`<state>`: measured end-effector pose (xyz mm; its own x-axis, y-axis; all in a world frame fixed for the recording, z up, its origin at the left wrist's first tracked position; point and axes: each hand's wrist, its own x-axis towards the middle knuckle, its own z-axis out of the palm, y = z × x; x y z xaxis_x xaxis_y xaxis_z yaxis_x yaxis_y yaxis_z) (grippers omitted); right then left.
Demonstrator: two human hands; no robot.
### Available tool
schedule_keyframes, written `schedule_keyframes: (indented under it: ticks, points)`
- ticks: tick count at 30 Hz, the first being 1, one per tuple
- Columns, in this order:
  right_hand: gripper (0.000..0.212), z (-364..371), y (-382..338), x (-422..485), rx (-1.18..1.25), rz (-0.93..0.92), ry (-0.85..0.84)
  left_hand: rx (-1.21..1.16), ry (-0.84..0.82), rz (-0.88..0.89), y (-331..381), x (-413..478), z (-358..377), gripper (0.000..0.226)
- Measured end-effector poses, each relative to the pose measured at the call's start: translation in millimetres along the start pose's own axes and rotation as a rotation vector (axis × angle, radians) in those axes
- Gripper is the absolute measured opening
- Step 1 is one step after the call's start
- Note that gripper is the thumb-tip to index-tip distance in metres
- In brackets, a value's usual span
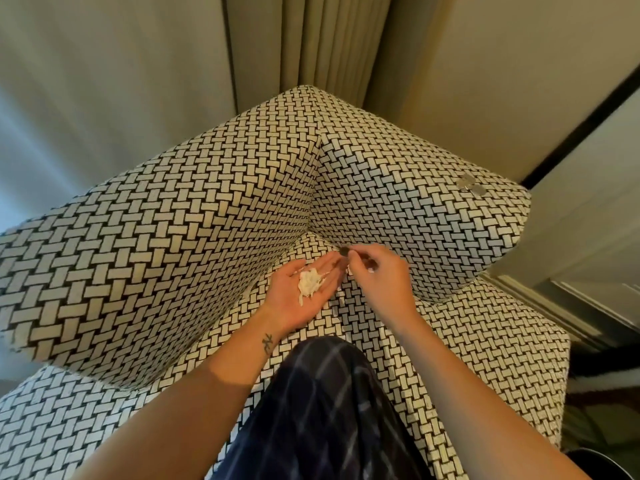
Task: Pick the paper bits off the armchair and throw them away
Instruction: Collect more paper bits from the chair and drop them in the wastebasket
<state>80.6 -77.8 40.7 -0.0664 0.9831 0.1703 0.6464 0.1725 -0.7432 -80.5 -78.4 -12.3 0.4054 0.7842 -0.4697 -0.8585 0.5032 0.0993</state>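
Observation:
The armchair [194, 216] is covered in a black-and-white woven pattern. My left hand [301, 292] lies palm up over the back of the seat, fingers nearly straight, carrying a small heap of white paper bits [309, 284]. My right hand [377, 278] hovers just right of it at the crease between seat and backrest. Its thumb and forefinger pinch a small dark round bit [344, 251] just above my left fingertips. A tiny white bit [349, 270] shows under my right hand. Two greyish bits [471, 186] lie on top of the right armrest.
My knee in dark checked trousers [322, 403] rests on the seat cushion [467, 344]. Beige curtains [322, 39] and walls stand close behind the chair. A dark-framed glass door [588, 188] is at the right, with floor beside the chair.

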Motion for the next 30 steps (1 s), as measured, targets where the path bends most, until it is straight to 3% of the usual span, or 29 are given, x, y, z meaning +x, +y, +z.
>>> schedule_keyframes:
  ticks: [6, 15, 24, 30]
  points:
    - [0.026, -68, -17, -2, -0.042, 0.014, 0.101, -0.006, -0.048, -0.016, -30, -5, 77, 0.048]
    - [0.018, -150, -17, 12, -0.054, 0.022, 0.401, 0.008, -0.063, 0.055, -76, 7, 176, 0.048]
    - [0.020, -167, 7, 50, -0.148, 0.044, 0.422, 0.018, -0.027, 0.181, -88, 36, 225, 0.046]
    - [0.015, -159, 22, 85, -0.280, -0.034, 0.418, 0.029, 0.058, 0.254, -89, 56, 238, 0.046]
